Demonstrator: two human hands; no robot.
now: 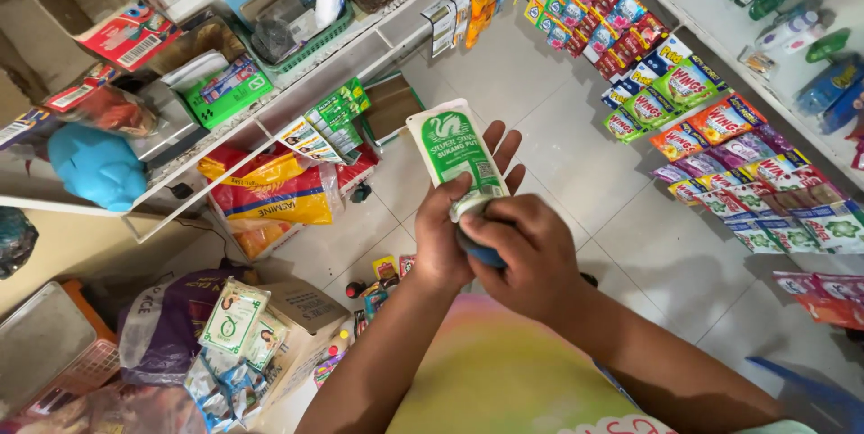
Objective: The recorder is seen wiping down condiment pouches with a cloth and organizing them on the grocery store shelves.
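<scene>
Hiding under my right hand [531,249] is a dark blue rounded thing [481,256], and I can't tell what it is; only a sliver shows below my curled fingers, which are closed tight over it. My right hand also covers the bottom end of the green-and-white flat plastic pouch [455,153], so its lower edge is out of sight.

My left hand [450,236] is behind the pouch, fingers spread flat along its back with the tips poking out to the right, thumb pressing the front near the bottom. So the pouch is gripped there, held up over the pale tiled floor [540,119], between the two sides of the shop.

On the left, a white shelf rack [297,92] with a green plastic basket [301,47], and a yellow-and-red rice sack [274,195] beneath it. On the right, strips of colourful hanging sachets [711,119], partly cut off by the frame edge.

The pouch itself: upright, tilted slightly left, white border, green panel with a white swan figure, glossy, a little creased.
</scene>
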